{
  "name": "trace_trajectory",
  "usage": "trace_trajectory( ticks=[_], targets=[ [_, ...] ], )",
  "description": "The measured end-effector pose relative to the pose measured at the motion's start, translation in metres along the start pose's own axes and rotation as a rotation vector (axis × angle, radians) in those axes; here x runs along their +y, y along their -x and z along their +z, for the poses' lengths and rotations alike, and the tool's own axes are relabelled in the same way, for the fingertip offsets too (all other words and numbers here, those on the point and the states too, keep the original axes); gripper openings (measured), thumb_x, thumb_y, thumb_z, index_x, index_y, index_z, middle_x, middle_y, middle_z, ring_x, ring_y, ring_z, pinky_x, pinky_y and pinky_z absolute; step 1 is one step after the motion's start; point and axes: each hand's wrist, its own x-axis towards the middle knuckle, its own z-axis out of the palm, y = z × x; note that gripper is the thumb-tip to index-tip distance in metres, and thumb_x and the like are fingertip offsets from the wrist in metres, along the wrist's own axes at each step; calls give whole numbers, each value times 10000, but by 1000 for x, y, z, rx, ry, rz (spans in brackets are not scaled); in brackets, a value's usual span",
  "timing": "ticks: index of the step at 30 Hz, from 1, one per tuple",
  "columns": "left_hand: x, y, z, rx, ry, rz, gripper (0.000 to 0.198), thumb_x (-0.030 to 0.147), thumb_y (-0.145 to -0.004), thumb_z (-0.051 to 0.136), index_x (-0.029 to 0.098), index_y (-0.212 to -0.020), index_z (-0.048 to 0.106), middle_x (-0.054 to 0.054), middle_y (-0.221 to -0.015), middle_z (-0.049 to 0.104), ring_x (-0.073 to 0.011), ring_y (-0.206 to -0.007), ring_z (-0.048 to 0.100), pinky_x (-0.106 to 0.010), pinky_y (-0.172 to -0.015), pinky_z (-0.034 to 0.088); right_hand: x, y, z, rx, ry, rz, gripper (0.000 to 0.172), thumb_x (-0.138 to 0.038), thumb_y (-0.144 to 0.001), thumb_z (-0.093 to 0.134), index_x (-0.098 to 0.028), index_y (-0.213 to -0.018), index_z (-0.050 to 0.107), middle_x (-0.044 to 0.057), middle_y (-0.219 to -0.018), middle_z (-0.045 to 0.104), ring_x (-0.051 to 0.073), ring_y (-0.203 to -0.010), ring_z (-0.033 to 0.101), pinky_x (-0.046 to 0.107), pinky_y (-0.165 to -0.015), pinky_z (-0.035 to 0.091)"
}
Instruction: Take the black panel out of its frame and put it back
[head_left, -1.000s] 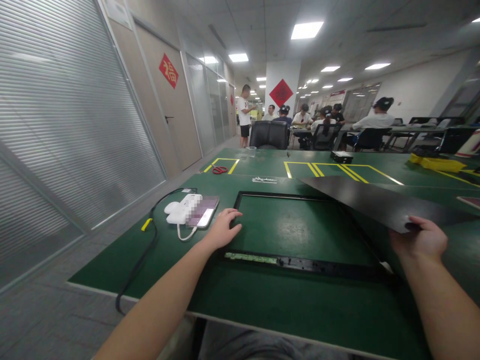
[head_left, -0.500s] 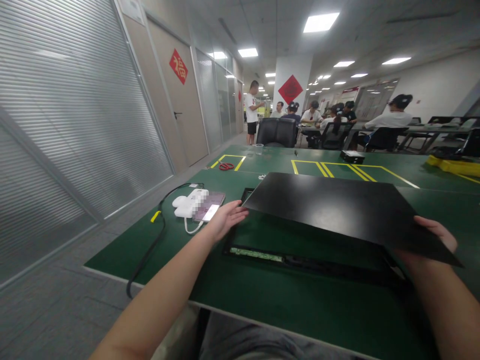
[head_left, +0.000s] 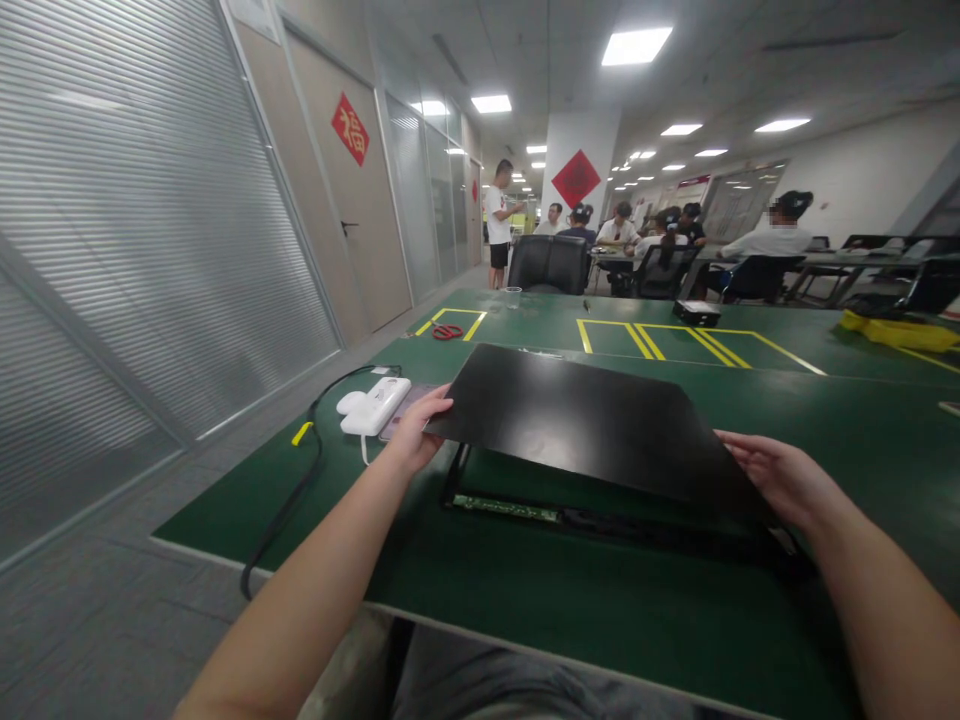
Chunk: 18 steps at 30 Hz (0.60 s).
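A thin, flat black panel (head_left: pixel 570 420) is held tilted above the green table. My left hand (head_left: pixel 421 425) pinches its left corner, with the thumb on top. My right hand (head_left: pixel 780 475) is at the right edge, its fingers stretched out against or just beside the panel; contact is hard to tell. Under the panel lies a black rectangular frame (head_left: pixel 637 525), partly covered. A narrow green circuit board (head_left: pixel 506 508) shows along the frame's near side.
Left of the panel are a white device (head_left: pixel 379 403), a partly hidden phone (head_left: pixel 411 400) and a black cable (head_left: pixel 319 455) with a yellow tag. Red-handled scissors (head_left: pixel 448 331), a clear cup (head_left: pixel 513 296) and a black box (head_left: pixel 696 313) stand farther back. Several people sit beyond the table (head_left: pixel 262 510).
The panel has shifted left over the frame. My left hand has gone from open beside the corner to gripping it. My right hand has moved left and its fingers have straightened.
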Motion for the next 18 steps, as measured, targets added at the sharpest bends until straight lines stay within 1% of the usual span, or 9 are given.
trace_trajectory(
  ticks=[3, 6, 8, 13, 18],
  targets=[
    [2, 2, 1, 8, -45, 57, 526, 153, -651, 726, 128, -1177, 742, -83, -1040, 795, -208, -829, 736, -234, -650, 552, 4, -6, 0, 5, 61, -35, 237, -123, -758, 627, -176, -980, 688, 83, -815, 763, 161, -668, 712, 229, -588, 580],
    [0, 4, 3, 10, -94, 81, 575, 197, -633, 744, 121, -1203, 735, -101, -1098, 786, -272, -962, 734, -276, -718, 566, 5, -7, 0, 90, 136, -53, 274, -200, -805, 638, -175, -1078, 640, 109, -811, 763, 188, -651, 719, 255, -536, 570],
    [-2, 4, 4, -1, -128, 87, 597, 221, -627, 757, 115, -1214, 731, -110, -1116, 781, -296, -1008, 725, -301, -761, 570, 4, -7, 1, 148, 171, -48, 275, -222, -830, 620, -171, -1100, 619, 119, -783, 758, 202, -640, 722, 268, -531, 571],
    [-6, 6, 7, -29, -177, 77, 641, 237, -616, 798, 118, -1241, 722, -119, -1111, 782, -304, -1043, 720, -338, -851, 565, 2, -5, 4, 236, 247, -57, 216, -220, -866, 582, -162, -1070, 624, 116, -701, 735, 206, -607, 715, 276, -544, 577],
    [-11, 6, 8, -13, -219, 15, 604, 193, -623, 800, 125, -1220, 734, -116, -1053, 795, -274, -975, 744, -305, -802, 576, 4, -7, 0, 301, 315, -108, 207, -253, -861, 592, -178, -1051, 624, 83, -651, 717, 195, -574, 699, 268, -510, 565]
  ],
)
